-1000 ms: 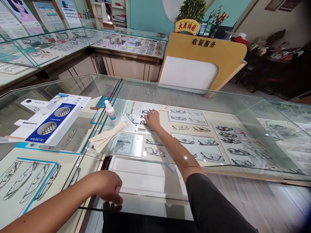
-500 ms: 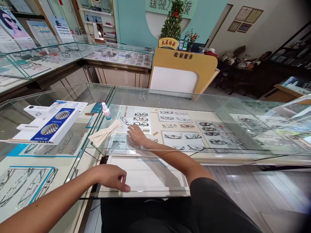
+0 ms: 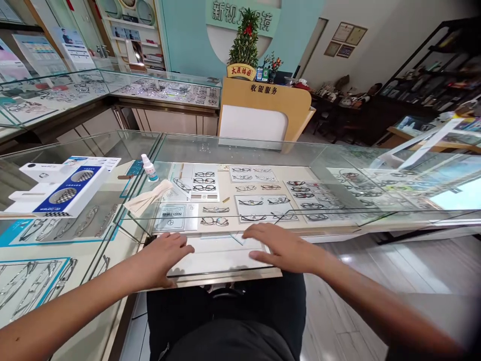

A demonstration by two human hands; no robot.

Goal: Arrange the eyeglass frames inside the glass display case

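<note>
My left hand (image 3: 163, 258) is open, its fingers spread at the front left edge of the glass display case (image 3: 225, 281). My right hand (image 3: 276, 245) is open too, with thumb and fingers apart and nothing between them, over the right part of the case's front. Beyond the hands lie rows of eyeglasses (image 3: 215, 221) and a printed card (image 3: 171, 217). A beige cloth (image 3: 148, 198) rests on the glass at the left, beside a small white spray bottle (image 3: 150, 168) that stands upright.
A white and blue cardboard box (image 3: 71, 188) sits on the left case. More eyeglasses (image 3: 41, 286) lie at the lower left. Farther back stand a yellow counter (image 3: 265, 100) with a plant (image 3: 246, 40) and other glass cases (image 3: 169, 93).
My right hand has drawn back from the glasses beside the cloth to the case's front edge. My left hand has moved slightly left and up, its fingers now spread. The view has shifted right.
</note>
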